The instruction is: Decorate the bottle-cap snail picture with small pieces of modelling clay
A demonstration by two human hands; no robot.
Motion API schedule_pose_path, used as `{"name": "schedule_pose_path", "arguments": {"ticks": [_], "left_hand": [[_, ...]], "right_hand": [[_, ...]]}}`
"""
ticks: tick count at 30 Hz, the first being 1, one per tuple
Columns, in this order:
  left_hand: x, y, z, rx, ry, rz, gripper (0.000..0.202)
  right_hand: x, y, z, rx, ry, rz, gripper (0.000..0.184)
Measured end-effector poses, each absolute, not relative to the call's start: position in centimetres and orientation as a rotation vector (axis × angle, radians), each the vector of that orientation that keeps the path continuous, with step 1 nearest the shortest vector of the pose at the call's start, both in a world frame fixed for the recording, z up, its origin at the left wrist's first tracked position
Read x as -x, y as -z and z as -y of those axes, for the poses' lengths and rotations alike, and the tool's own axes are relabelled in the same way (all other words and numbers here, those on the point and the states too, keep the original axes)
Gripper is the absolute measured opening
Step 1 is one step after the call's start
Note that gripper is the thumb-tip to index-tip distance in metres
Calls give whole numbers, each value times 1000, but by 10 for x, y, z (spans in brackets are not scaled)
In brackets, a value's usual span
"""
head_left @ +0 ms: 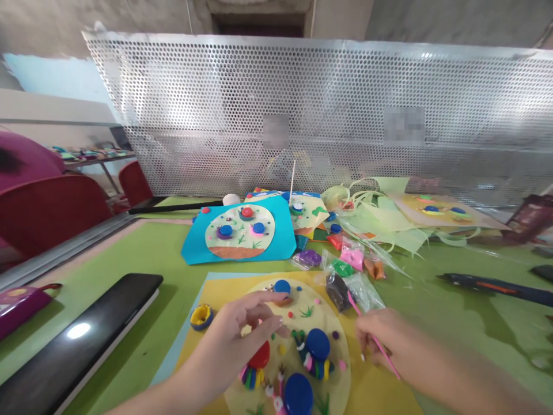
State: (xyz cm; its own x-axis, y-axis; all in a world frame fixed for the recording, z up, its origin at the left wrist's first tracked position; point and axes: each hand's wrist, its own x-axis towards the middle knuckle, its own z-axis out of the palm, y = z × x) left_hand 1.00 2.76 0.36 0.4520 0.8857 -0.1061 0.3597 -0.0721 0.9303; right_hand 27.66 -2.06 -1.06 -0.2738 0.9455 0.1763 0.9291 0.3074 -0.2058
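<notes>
Decently lit overall, but the metal panel (345, 80) is kinda blown out in spots, two squares pixelated. White glare is caught on the phone (101, 331), soft shadows are cast across the green table (444, 334), edges are stretched.

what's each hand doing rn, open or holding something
Left hand: open, loosely curled, over the cream disc.
Right hand: closed, holding a pink stick.

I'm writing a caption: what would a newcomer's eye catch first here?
Probably the shiny perforated metal panel across the background comes first. In the foreground, the left hand is over a pale round craft piece with bright blue discs, while beside that piece the right hand holds a pink stick.
</notes>
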Motion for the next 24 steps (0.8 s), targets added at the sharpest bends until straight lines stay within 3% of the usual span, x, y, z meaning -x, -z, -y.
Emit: {"name": "schedule_pose_path", "arguments": {"ticks": [5, 13, 24], "left_hand": [[-9, -8, -24, -1705, -657, -1109, 34], [-16, -1, -13, -1951, -799, -846, 39], [-15, -2, -1, -2492, -909, -575, 56]], "right_hand": [[-258, -13, 17, 1679, -164, 2385, 18], [-214, -25, 23, 1231, -21, 2414, 28], [-208, -21, 23, 1283, -36, 2362, 16]]}}
